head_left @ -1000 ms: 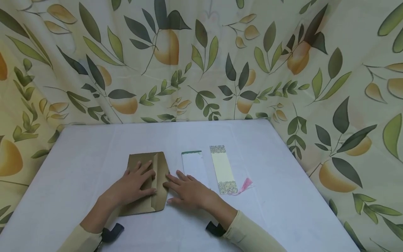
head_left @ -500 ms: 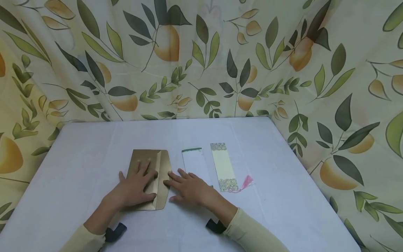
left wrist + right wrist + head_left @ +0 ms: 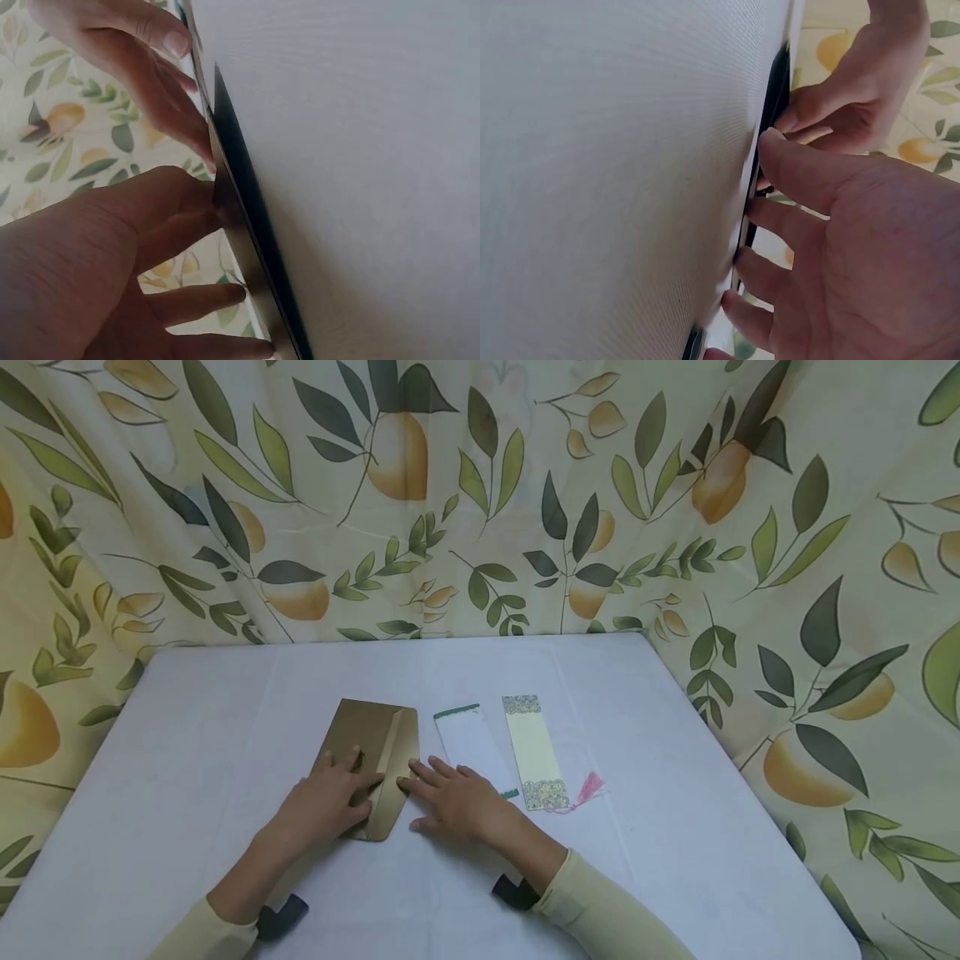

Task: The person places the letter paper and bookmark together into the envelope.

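Note:
A brown-gold envelope (image 3: 360, 724) lies tilted on the white table, left of centre, its flap (image 3: 405, 743) on the right side. My left hand (image 3: 327, 800) rests on the envelope's body with fingers spread; they reach to the flap's fold. At the flap's right edge, my right hand (image 3: 459, 803) touches with relaxed fingertips. In the left wrist view the envelope (image 3: 244, 232) appears edge-on beside my left fingers (image 3: 202, 298). The right wrist view has my right fingers (image 3: 769, 274) along the dark edge of the envelope (image 3: 776, 86).
Just beyond my right hand lies a white card (image 3: 476, 747) with green ends, partly covered by that hand. To its right is a cream bookmark (image 3: 534, 747) with patterned ends and a pink tassel (image 3: 589, 787). A fruit-print curtain (image 3: 480, 527) hangs behind the table (image 3: 225, 718).
The envelope has slid right and away and turned clockwise, with my left hand on it. My right hand has moved little. The white card is more slanted, its lower green end now showing.

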